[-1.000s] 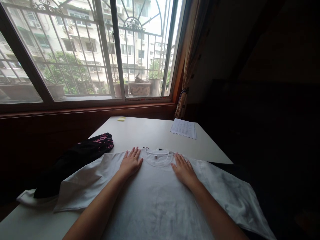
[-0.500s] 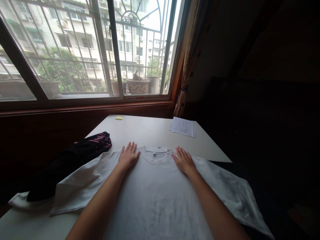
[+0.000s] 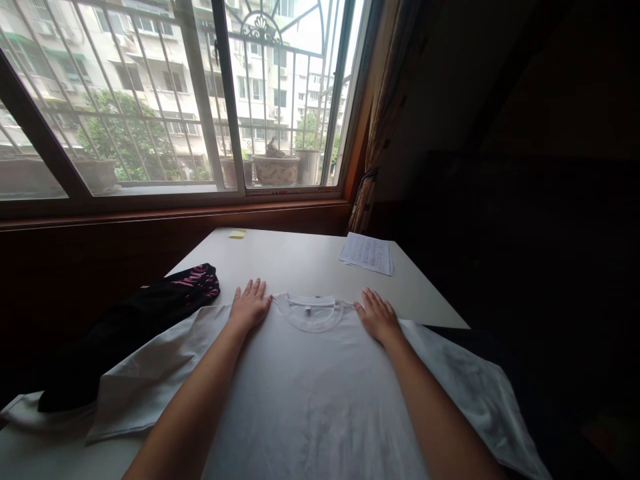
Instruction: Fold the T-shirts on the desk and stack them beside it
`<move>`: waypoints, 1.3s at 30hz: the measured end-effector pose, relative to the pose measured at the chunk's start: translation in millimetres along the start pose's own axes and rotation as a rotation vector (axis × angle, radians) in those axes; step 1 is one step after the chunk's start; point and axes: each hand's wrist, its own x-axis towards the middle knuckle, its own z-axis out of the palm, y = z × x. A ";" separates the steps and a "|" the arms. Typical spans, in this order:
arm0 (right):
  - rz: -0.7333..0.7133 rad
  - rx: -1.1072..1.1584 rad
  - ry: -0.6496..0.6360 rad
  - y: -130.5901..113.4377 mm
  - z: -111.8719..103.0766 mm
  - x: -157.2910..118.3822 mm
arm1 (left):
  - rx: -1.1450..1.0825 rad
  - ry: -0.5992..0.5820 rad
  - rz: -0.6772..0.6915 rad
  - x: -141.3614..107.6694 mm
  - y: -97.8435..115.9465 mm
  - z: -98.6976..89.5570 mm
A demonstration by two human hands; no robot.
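plainly, a white t-shirt point(image 3: 313, 387) lay spread flat on the white table point(image 3: 287, 263), its round neckline point(image 3: 307, 325) pointing away from the person, toward the window point(image 3: 231, 100). its long axis ran near to far, almost straight ahead, and the hem end fell below the view. the sleeves reached out to both sides, slanting back toward the person.

the left hand point(image 3: 250, 307) rested palm down on the shoulder just left of the neckline, fingers slightly fanned, tips past the cloth's edge. the right hand point(image 3: 379, 318) lay on the opposite shoulder, its fingers extended and only a little apart, the thumb out toward the neckline.

beside the left sleeve point(image 3: 150, 373) was a black garment point(image 3: 170, 300) with pink lettering. farther off, on the table, lay a yellow note point(image 3: 237, 235) and some printed sheets point(image 3: 367, 253).
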 end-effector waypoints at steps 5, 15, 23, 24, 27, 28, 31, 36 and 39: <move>0.015 0.000 -0.017 2.0 -2.1 6.3 | 0.011 0.002 -0.004 5.6 -1.9 0.2; 0.019 0.001 -0.042 6.4 -3.4 17.9 | 0.020 0.002 -0.014 18.1 -7.7 2.1; 0.029 0.020 -0.039 10.9 -1.3 28.8 | 0.009 -0.008 -0.025 30.7 -13.5 4.2; 0.028 0.018 -0.041 11.5 -1.4 29.7 | 0.008 -0.009 -0.027 32.3 -14.1 4.5; 0.028 0.011 -0.049 13.4 -1.1 32.6 | 0.003 -0.012 -0.034 36.1 -15.8 5.1; 0.028 0.012 -0.054 14.0 -0.8 33.9 | 0.002 -0.012 -0.037 37.1 -16.3 5.3; 0.026 0.030 -0.073 16.3 -0.1 39.3 | -0.001 -0.010 -0.040 39.2 -17.7 5.8; 0.015 0.092 -0.136 26.5 -4.6 51.7 | -0.005 0.001 -0.039 40.4 -19.1 6.7; -0.021 0.113 -0.179 37.4 -11.7 55.8 | -0.010 0.017 -0.037 40.2 -19.0 7.0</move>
